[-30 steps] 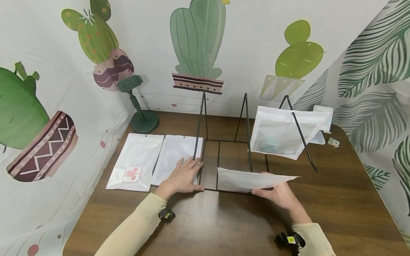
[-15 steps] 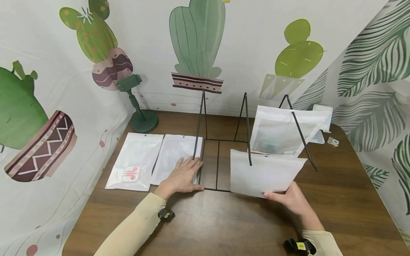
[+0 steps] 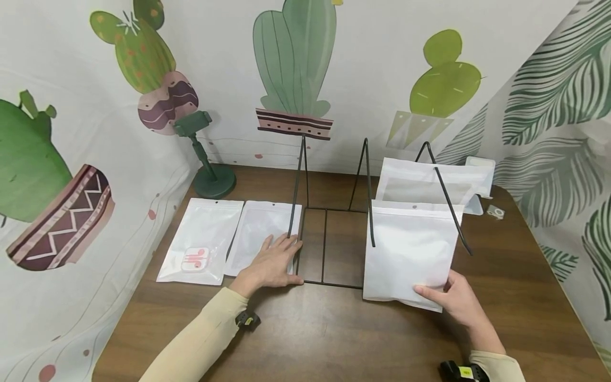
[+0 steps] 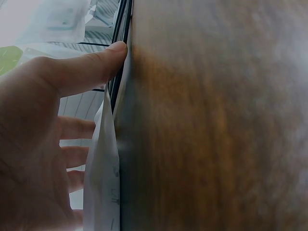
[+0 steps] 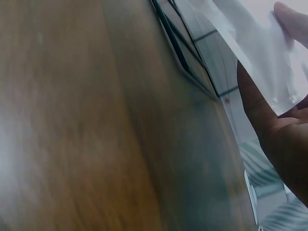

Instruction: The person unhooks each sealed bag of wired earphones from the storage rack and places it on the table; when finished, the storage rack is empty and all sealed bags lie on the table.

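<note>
A white zip pouch (image 3: 408,249) is pinched at its lower right corner by my right hand (image 3: 459,301), thumb in front and fingers behind. The pouch tilts up at the right section of a black wire rack (image 3: 324,246), covering the lower part of another white pouch (image 3: 401,180) there. My left hand (image 3: 273,262) rests at the rack's front left corner, fingers spread over the edge of a flat white pouch (image 3: 258,225). In the left wrist view, its thumb (image 4: 91,70) touches the black wire. The right fingers behind the pouch are partly hidden.
Left of the rack lies a white pouch (image 3: 210,228) showing a case with pink earphones (image 3: 195,260). A green stand (image 3: 215,180) is at the back left. Behind the rack's right end are a pale blue-white object (image 3: 473,206) and a small square device (image 3: 496,212).
My right hand has moved right and toward me, turning the pouch from nearly edge-on to face-up view and bringing it over to the rack's right section. The left hand stays put.
</note>
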`<move>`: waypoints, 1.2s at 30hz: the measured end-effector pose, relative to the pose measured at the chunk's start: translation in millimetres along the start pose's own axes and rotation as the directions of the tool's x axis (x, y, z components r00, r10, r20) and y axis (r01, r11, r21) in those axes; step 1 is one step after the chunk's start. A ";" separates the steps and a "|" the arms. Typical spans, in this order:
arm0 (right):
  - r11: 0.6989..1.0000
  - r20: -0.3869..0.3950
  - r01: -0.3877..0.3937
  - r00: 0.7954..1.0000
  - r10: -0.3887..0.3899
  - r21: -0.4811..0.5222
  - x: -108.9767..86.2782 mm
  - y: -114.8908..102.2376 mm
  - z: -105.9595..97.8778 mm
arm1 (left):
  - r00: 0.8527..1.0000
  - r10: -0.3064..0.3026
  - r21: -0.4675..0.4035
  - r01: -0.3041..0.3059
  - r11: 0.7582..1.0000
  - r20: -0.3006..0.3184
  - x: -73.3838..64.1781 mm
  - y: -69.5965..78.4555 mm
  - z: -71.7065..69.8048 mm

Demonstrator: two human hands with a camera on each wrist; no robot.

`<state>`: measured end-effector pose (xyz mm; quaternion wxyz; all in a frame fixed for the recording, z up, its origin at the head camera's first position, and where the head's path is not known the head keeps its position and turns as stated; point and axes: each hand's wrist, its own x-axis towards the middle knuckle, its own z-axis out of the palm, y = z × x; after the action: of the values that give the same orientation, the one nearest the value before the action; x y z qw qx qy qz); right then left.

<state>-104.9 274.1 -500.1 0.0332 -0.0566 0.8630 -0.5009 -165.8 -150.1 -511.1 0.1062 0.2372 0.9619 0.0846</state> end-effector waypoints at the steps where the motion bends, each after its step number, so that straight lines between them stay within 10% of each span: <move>1: 1.000 -0.009 -0.003 1.000 0.003 -0.006 -0.9 1.2 -2.4 | 1.000 0.000 -0.001 0.000 1.000 0.000 0.0 0.1 0.1; 25: 0.981 -0.078 -0.177 0.982 0.171 -0.082 -12.8 26.8 -42.1 | 1.000 -0.001 -0.007 0.001 1.000 0.005 0.2 0.6 0.7; 36: 0.974 -0.054 -0.209 0.975 0.214 0.084 -15.6 42.8 -59.5 | 1.000 -0.002 0.005 0.002 1.000 0.006 0.5 0.7 0.6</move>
<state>-99.0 348.4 -507.8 0.0614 0.0528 0.8447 -0.5291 -165.8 -149.2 -511.6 0.1084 0.2369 0.9620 0.0813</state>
